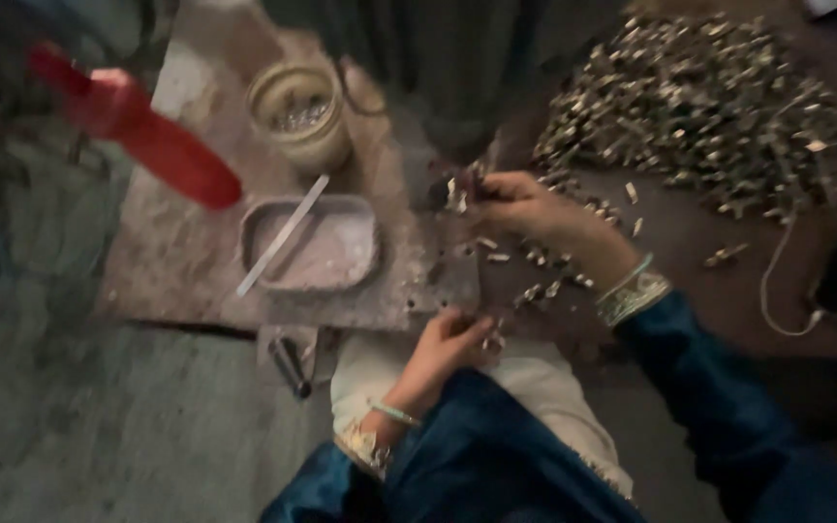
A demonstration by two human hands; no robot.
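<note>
The right hand [515, 203] sits near the middle of the view, a little toward 1 o'clock, and its fingers are pinched shut on a small shiny metal piece [457, 197], right under the dark round press head [457, 136] that comes down from 12 o'clock. The left hand [448, 349] is lower, toward 6 o'clock, curled closed around a few more small metal pieces [491, 339] at the near edge of the worn grey metal work plate [186, 261]. Both arms wear deep blue sleeves with thin bangles at the wrists. A big heap of small silvery metal bits [699, 107] fills the brown table at 2 o'clock, and some loose bits [544, 257] lie scattered between the heap and the right wrist. At 9 o'clock on the plate lies a shallow grey square tray [307, 242] with pale powder in it, and a flat silver strip [283, 235] leans across it. Just behind the tray, toward 11 o'clock, stands a round yellowish bowl [297, 116] holding tiny shiny things. A blurry red handle [138, 126] slants across at 10 o'clock.
</note>
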